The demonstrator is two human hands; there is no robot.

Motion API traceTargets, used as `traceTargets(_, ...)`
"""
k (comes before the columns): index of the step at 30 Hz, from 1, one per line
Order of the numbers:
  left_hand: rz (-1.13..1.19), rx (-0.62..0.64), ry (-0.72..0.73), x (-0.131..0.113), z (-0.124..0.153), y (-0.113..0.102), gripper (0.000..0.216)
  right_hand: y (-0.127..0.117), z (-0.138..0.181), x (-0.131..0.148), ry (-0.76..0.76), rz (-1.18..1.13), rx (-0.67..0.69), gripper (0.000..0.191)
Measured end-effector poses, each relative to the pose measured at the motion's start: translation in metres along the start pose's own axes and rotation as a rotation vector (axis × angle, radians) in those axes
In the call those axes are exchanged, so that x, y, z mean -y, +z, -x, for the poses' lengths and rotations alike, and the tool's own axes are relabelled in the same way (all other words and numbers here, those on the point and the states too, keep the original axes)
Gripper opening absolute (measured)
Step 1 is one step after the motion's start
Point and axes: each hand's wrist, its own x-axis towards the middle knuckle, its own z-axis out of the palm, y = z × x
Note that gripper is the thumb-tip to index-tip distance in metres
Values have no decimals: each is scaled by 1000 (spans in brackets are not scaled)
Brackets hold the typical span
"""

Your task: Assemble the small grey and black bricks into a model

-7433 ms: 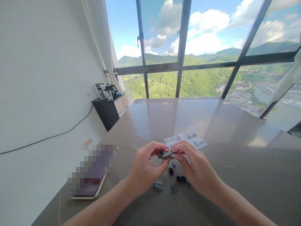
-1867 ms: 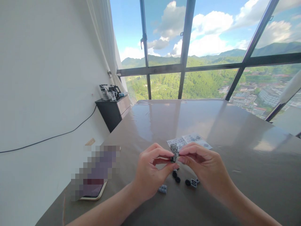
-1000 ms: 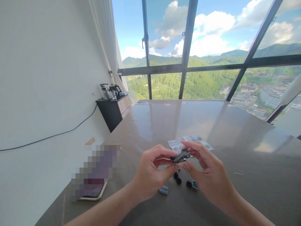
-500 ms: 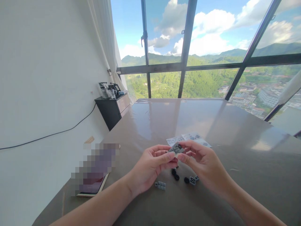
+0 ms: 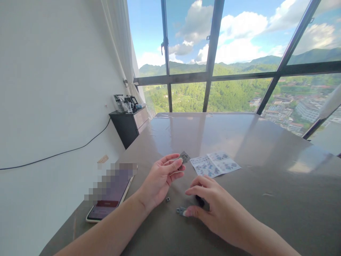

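My left hand (image 5: 162, 177) pinches a small grey toy brick assembly (image 5: 184, 155) between thumb and fingers, raised above the table. Lower down, my right hand (image 5: 213, 202) is over the table with thumb and index finger apart. Its thumb tip overlaps the end of a grey studded brick (image 5: 181, 210) lying there; whether they touch I cannot tell. Black wheel-like pieces (image 5: 199, 201) show partly between the right fingers. One tiny grey piece (image 5: 168, 199) lies between the hands. Other loose parts may be hidden under my right hand.
A creased printed instruction sheet (image 5: 215, 164) lies beyond my hands on the brown-grey table (image 5: 293, 206). A phone (image 5: 109, 206), partly pixelated, lies at the left edge. A dark cabinet (image 5: 124, 129) with a coffee maker stands by the windows.
My right hand has let go of the grey assembly and moved down to the loose pieces. My left hand has drawn the assembly left and slightly up. More of the sheet shows.
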Motion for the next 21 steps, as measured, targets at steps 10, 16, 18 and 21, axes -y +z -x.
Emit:
traceTargets(10, -47, -66, 25, 0, -1, 1, 31, 28, 3, 1, -53, 197, 151, 14)
traceTargets(16, -86, -69, 23, 2, 2, 4, 29, 22, 3, 9, -28, 220, 242, 14)
traceTargets(18, -96, -56, 25, 2, 3, 4, 31, 20, 2, 12, -24, 212, 250, 15)
traceTargets(21, -113, -46, 24, 3, 2, 3, 33, 21, 2, 12, -37, 198, 256, 18)
